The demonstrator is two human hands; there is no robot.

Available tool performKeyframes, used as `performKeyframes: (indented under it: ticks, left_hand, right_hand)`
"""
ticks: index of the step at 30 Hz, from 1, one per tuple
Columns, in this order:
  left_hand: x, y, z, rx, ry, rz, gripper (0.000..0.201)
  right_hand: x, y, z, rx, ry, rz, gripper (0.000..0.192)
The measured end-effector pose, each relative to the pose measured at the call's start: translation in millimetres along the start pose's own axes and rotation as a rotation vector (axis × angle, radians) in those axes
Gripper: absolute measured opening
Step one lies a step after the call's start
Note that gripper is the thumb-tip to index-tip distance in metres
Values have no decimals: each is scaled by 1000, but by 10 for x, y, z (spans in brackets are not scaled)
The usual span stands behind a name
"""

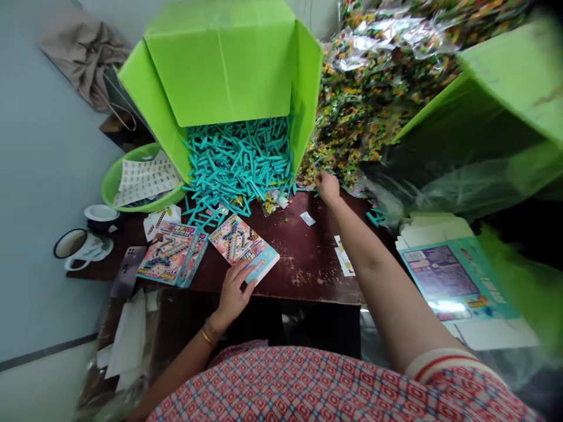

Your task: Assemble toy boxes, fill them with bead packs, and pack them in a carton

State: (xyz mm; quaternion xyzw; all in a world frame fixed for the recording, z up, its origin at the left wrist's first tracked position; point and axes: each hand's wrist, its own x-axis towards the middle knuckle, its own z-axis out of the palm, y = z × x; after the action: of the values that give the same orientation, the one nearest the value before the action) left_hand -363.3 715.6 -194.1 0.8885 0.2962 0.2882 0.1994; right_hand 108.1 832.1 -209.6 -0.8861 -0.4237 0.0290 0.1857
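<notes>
Your left hand (231, 293) rests flat, fingers spread, on a toy box (244, 246); your right hand (328, 187) pinches into the heap of packets (352, 129).

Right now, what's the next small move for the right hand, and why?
Probably close the fingers on one clear packet and draw it back. The right hand is stretched to the edge of the heap of packets, fingers at it, while the left hand rests on the toy box at the table's front edge.

Lime-green box (222, 61), teal sticks (240, 161), perhaps multicoloured packets (369, 99), dark-brown table (303, 264)
</notes>
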Motion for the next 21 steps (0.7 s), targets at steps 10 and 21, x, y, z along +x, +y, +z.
performKeyframes:
  ticks: [10, 21]
  left_hand:
    - [150, 419, 82, -143, -164, 133, 24]
    - [274, 477, 199, -313, -203, -37, 22]
  right_hand:
    - [254, -12, -91, 115, 83, -30, 40]
    - [196, -225, 64, 156, 75, -73, 36]
